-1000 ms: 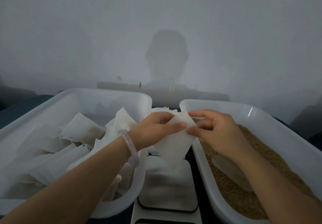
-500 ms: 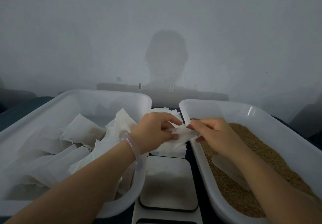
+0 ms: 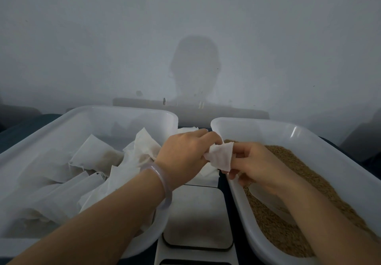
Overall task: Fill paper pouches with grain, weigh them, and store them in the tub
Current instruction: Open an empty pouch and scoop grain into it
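head view: above the far end of the scale (image 3: 198,217), both hands hold one white paper pouch (image 3: 220,157). the left hand (image 3: 183,153) pinches its left edge with curled fingers, and the right hand (image 3: 257,165) pinches its right edge between thumb and fingers. left of the scale stands the tub (image 3: 123,112) with filled pouches (image 3: 97,155); right of the scale is the tray (image 3: 288,126) of grain (image 3: 299,172).
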Action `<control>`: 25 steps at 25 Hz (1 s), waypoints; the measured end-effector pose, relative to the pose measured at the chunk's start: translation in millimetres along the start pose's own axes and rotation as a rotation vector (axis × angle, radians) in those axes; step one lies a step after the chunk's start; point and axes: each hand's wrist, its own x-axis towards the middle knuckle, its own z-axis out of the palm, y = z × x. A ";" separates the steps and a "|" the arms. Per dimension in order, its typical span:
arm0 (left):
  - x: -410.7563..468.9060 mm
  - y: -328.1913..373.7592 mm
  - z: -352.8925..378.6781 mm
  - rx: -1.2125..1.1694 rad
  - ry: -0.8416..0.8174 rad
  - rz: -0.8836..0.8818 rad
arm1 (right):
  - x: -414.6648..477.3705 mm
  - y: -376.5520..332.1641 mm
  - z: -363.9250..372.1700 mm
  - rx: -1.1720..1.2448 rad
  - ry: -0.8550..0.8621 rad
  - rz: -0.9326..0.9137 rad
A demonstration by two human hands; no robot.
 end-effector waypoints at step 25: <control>1.2 7.3 16.5 0.152 -0.149 0.043 | -0.3 7.1 8.6 -0.305 0.132 -0.307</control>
